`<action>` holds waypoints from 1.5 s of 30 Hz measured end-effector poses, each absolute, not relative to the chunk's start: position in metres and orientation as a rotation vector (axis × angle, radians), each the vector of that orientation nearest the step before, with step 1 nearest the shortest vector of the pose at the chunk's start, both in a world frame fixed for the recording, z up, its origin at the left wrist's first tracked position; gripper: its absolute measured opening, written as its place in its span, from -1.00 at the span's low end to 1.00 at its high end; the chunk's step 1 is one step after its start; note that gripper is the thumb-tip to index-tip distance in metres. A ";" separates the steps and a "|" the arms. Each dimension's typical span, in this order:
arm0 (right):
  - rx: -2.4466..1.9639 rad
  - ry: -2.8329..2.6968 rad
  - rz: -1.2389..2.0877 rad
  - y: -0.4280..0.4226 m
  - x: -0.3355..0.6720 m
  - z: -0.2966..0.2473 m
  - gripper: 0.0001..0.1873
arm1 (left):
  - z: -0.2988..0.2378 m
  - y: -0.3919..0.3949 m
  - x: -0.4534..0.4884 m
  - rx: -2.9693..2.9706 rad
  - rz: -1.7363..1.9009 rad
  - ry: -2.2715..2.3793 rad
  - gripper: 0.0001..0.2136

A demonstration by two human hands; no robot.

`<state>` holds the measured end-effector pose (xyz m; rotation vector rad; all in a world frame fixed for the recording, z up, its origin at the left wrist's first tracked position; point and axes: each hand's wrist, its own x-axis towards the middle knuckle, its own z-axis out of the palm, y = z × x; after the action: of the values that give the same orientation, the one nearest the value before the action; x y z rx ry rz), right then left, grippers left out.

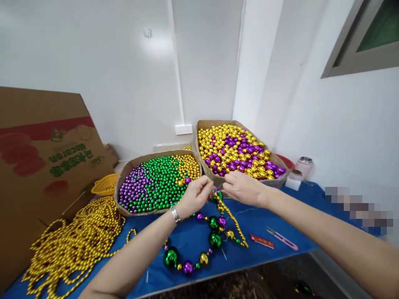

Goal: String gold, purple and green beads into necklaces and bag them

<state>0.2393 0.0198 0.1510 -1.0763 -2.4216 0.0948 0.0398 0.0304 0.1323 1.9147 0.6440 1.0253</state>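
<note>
Head view: the left hand (195, 195) and the right hand (245, 187) meet at about twelve o'clock of the blue table (280, 224), fingertips pinched together on the upper end of a bead necklace (212, 236). Both pinch the strand near its top green bead, likely to keep the thread taut and the loose end within sight. From the fingers the necklace hangs down toward six o'clock, its long axis running from the hands to the table's near edge, where big green, purple and gold beads curl in a loop. A twisted gold strand (233, 224) trails toward five o'clock.

At ten o'clock sits a box of small beads (156, 182); at one o'clock a box of larger beads (237, 151), both within easy reach. Gold bead chains (75, 245) pile at eight o'clock; thread snips (282, 238) lie at four o'clock.
</note>
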 end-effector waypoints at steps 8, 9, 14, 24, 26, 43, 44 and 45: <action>-1.293 -1.763 0.720 -0.035 0.222 0.089 -0.62 | 0.095 0.016 0.071 2.084 1.083 0.511 -0.88; -1.282 -1.673 0.782 -0.042 0.214 0.077 -0.60 | 0.094 0.015 0.074 2.074 1.088 0.515 -0.88; -1.243 -1.405 0.834 -0.053 0.191 0.028 -0.53 | 0.099 0.011 0.074 2.122 1.044 0.545 -0.84; -1.351 -1.497 0.289 -0.010 0.218 -0.011 -0.61 | 0.083 0.023 0.059 1.716 0.931 0.743 -0.72; -1.353 -1.549 0.218 -0.003 0.220 -0.014 -0.64 | 0.078 0.029 0.059 1.697 0.925 0.761 -0.71; -1.300 -1.678 0.526 -0.059 0.161 -0.021 -0.45 | 0.068 0.046 0.054 1.659 0.957 0.847 -0.74; -1.231 -1.746 0.598 -0.071 0.160 -0.022 -0.45 | 0.068 0.046 0.052 1.659 0.965 0.851 -0.74; -1.162 -1.820 0.617 -0.082 0.162 -0.021 -0.49 | 0.068 0.044 0.050 1.668 0.969 0.849 -0.74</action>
<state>0.1618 -0.0819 -0.0214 -1.1623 -1.8201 0.6174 0.0502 0.0445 0.0679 1.6679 0.8492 0.9692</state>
